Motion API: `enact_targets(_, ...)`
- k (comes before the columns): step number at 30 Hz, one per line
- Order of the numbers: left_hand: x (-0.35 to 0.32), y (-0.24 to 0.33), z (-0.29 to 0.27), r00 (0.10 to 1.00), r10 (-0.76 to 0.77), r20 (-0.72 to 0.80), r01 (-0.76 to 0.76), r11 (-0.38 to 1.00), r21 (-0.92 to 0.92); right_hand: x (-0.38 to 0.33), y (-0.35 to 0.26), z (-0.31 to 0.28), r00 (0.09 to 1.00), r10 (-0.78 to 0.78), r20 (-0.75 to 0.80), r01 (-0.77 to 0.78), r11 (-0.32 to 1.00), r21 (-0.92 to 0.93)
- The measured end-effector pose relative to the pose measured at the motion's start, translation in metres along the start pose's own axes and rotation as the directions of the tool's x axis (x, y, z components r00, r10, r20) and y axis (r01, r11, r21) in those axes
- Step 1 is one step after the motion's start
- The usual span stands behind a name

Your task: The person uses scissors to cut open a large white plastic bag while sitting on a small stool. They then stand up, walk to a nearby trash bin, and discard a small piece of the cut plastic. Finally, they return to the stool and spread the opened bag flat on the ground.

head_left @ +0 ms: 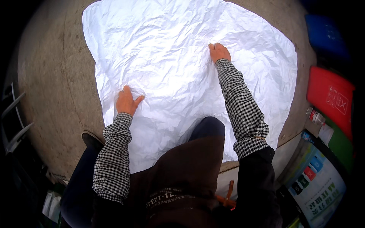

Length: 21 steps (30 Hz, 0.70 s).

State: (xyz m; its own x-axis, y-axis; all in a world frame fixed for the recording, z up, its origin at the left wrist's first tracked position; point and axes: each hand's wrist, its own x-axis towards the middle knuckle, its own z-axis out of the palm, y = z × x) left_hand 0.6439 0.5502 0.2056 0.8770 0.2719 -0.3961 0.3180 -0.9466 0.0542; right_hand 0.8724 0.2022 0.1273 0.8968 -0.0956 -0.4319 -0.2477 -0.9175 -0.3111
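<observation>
A large, crinkled white sheet (163,68) lies spread over the ground in front of me, its surface full of creases. My left hand (128,101) rests on its left part, thumb spread away from the fingers and nothing held. Farther forward and to the right, my right hand (219,53) is closed at the sheet, fingers curled down onto the fabric with a straight crease running left from them. My knee (207,127), under a brown apron (178,163), is at the sheet's near edge.
Concrete ground (49,72) surrounds the sheet. On the right stand a blue bin (327,36), a red bin (330,98) and a green bin (340,146). A clear plastic bottle (316,116) and a printed board (315,182) are near them. Metal bars (15,106) stand at the left.
</observation>
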Motion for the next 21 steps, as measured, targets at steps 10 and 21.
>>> enact_targets(10, -0.005, -0.003, 0.0, 0.999, -0.034, 0.014, 0.034, 0.999, -0.025, 0.008, 0.022, 0.004, 0.988, -0.034, -0.15, 0.102, 0.874, 0.475)
enact_targets(21, -0.009, -0.008, 0.0, 1.0, 0.0, -0.017, 0.0, 1.0, -0.013, 0.007, -0.019, 0.005, 0.981, -0.001, -0.193, 0.008, 0.999, 0.036)
